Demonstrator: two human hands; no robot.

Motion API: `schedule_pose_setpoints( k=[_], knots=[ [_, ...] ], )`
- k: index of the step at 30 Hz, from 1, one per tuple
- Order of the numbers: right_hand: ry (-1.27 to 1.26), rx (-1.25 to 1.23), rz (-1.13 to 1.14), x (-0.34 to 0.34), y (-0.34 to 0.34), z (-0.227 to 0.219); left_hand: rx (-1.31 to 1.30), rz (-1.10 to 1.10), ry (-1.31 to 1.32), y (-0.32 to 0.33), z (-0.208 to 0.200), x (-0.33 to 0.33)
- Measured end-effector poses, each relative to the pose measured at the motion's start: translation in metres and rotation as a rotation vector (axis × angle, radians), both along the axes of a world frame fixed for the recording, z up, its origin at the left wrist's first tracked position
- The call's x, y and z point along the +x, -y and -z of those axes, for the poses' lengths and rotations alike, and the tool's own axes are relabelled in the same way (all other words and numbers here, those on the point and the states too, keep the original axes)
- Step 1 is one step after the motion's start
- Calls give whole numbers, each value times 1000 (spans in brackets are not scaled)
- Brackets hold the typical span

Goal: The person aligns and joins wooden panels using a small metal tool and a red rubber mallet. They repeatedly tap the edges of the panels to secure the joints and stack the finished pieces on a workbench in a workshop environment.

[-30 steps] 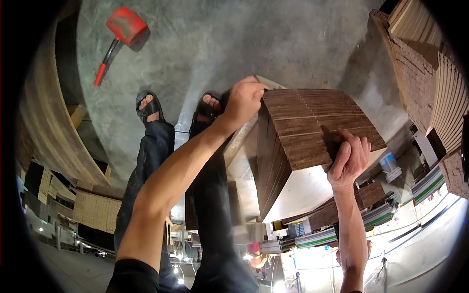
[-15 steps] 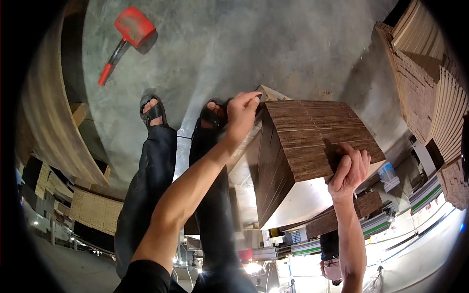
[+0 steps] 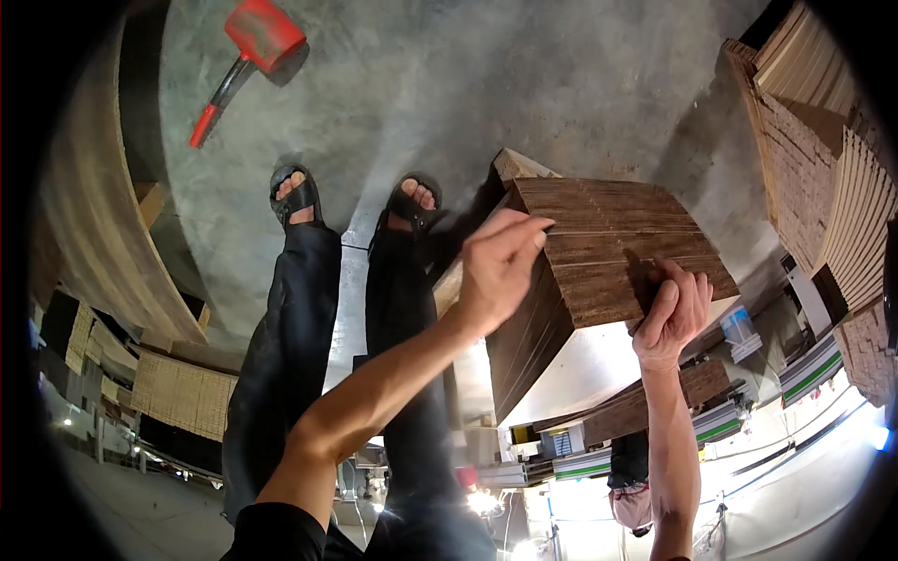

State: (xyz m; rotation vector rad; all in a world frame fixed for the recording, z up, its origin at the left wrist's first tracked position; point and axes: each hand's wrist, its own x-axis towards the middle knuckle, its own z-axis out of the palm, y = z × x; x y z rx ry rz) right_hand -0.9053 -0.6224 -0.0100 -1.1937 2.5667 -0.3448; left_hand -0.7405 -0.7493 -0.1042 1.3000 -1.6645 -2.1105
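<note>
A block-like stack of dark brown wood-grain boards (image 3: pixel 622 224) stands at my right, with thin seam lines across its top and left side and a pale, bright near face. My left hand (image 3: pixel 500 271) is at its upper left edge, thumb and forefinger pinched together. A tiny dark bit shows at those fingertips, too small to name. On the near right part of the top rests my right hand (image 3: pixel 675 313), fingers curled over the boards and thumb along the near edge, gripping them.
A red mallet (image 3: pixel 267 35) lies on the grey concrete floor (image 3: pixel 421 84) beyond my sandalled feet. Curved-looking boards (image 3: pixel 112 206) rise at the left; stacked panels (image 3: pixel 795 150) stand at the right. A white-and-blue bucket (image 3: pixel 741 332) and another person (image 3: pixel 630 486) are in the background.
My left hand has moved nearer and to the right along the edge of the stack, still pinched. My right hand stays in nearly the same spot. The view has shifted slightly.
</note>
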Motion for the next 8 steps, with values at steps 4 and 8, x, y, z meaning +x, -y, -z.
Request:
schedule_pose_setpoints(
  k=[4,8],
  knots=[
    [-6,7,-3,-1,-1,-1,-8,101,-287,5,-61,8],
    [19,24,-7,-1,-1,-2,17,211,-363,18,-87,15]
  ],
)
